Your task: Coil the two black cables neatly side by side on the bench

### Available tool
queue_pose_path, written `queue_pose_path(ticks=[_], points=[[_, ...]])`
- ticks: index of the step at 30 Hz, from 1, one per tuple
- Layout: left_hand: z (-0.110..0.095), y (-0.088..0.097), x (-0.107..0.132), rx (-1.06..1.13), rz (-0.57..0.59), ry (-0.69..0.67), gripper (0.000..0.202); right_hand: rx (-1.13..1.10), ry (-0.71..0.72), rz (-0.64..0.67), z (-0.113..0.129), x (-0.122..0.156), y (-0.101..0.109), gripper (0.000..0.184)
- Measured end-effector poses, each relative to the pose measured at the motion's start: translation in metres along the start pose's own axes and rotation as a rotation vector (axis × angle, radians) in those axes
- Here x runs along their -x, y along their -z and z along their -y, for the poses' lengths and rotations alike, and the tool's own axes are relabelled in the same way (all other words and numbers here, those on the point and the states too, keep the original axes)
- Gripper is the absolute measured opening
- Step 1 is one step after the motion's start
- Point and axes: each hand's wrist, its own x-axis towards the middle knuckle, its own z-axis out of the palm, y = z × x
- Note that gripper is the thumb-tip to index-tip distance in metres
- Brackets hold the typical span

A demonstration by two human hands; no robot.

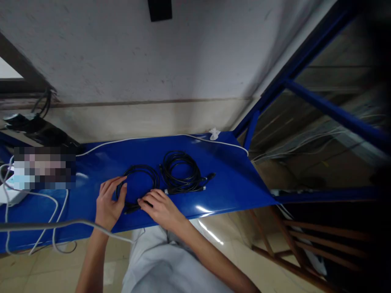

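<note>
Two coils of black cable lie on a blue table (232, 179). My left hand (107, 203) rests against the left edge of the nearer coil (141, 179), thumb and fingers curved around its loop. My right hand (159, 206) presses on the coil's front part, fingers together and stretched left over the cable ends. The second coil (181, 171) lies just to the right, with its plug ends (206, 182) sticking out, touched by neither hand.
White cables (45, 219) loop across the table's left part, and one runs along the far edge (146, 138). A wall stands behind. A blue metal frame (308, 97) and wooden slats (305, 244) are at the right. A blurred patch covers the left.
</note>
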Motion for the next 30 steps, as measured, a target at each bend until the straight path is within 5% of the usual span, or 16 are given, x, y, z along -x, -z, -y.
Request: queue_pose_path(ticks=[5, 8, 14, 24, 30], points=[[0.022, -0.026, -0.043, -0.080, 0.169, -0.070, 0.040, -0.068, -0.016, 0.037, -0.003, 0.002, -0.004, 0.019], [0.030, -0.041, -0.056, -0.050, 0.167, -0.054, 0.037, -0.087, -0.002, 0.016, -0.004, 0.003, -0.005, 0.021], [0.029, -0.046, -0.049, 0.115, 0.095, -0.002, 0.023, -0.144, 0.002, -0.007, -0.002, 0.003, 0.003, 0.020], [0.026, -0.041, -0.039, 0.040, 0.023, -0.013, 0.022, -0.237, -0.040, 0.017, 0.003, 0.000, 0.015, 0.012], [0.024, -0.040, -0.038, 0.068, 0.035, -0.109, 0.020, -0.487, -0.209, -0.050, 0.002, 0.002, 0.012, 0.012]])
